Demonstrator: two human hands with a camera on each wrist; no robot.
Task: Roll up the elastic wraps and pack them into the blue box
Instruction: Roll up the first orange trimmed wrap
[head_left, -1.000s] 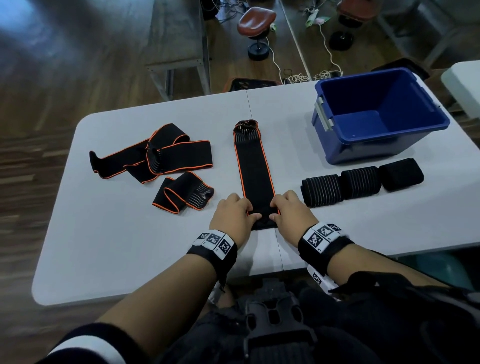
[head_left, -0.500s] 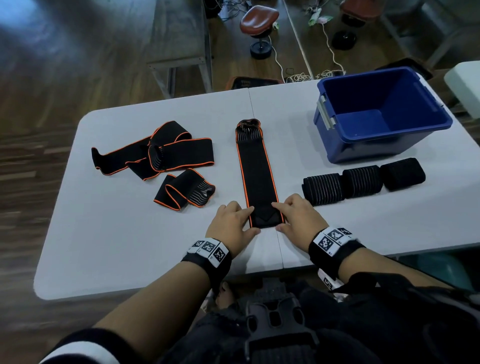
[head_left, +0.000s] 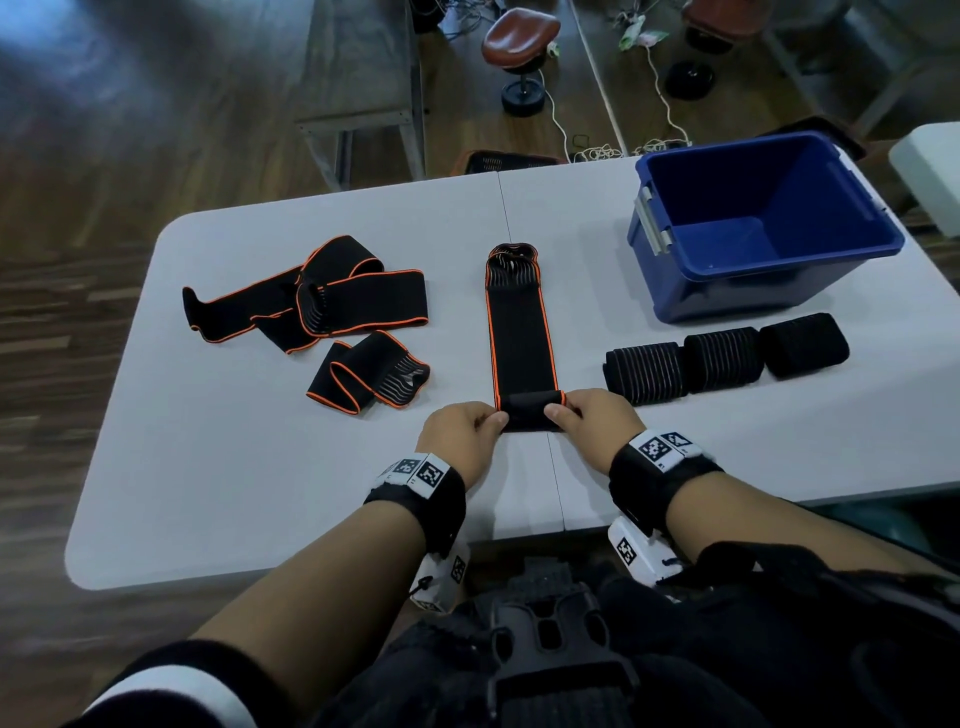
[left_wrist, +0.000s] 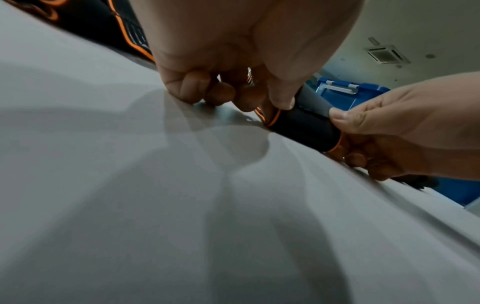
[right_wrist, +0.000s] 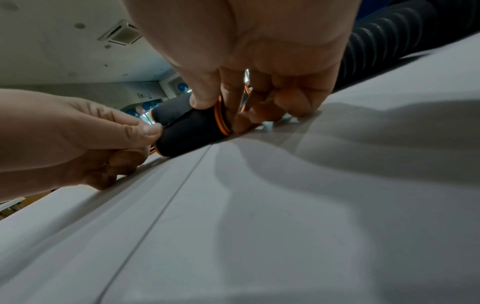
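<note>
A black elastic wrap with orange edging (head_left: 521, 332) lies stretched out lengthwise on the white table (head_left: 234, 467). Its near end is turned into a small roll (head_left: 529, 411) (left_wrist: 303, 128) (right_wrist: 191, 131). My left hand (head_left: 470, 434) (left_wrist: 233, 90) pinches the roll's left end. My right hand (head_left: 584, 418) (right_wrist: 259, 107) pinches its right end. Three rolled black wraps (head_left: 724, 358) lie in a row to the right. The blue box (head_left: 763, 223) stands open behind them, nothing visible inside it.
Two loose unrolled wraps lie left of centre: a long tangled one (head_left: 311, 296) and a shorter folded one (head_left: 371, 376). A seam (head_left: 556, 483) runs down the table's middle. Beyond the far edge stand a bench (head_left: 358, 93) and a brown stool (head_left: 519, 47).
The near end of the stretched wrap, flat under my fingers before, is now folded over into a small roll. Both hands have shifted from pressing it down to pinching the roll's ends.
</note>
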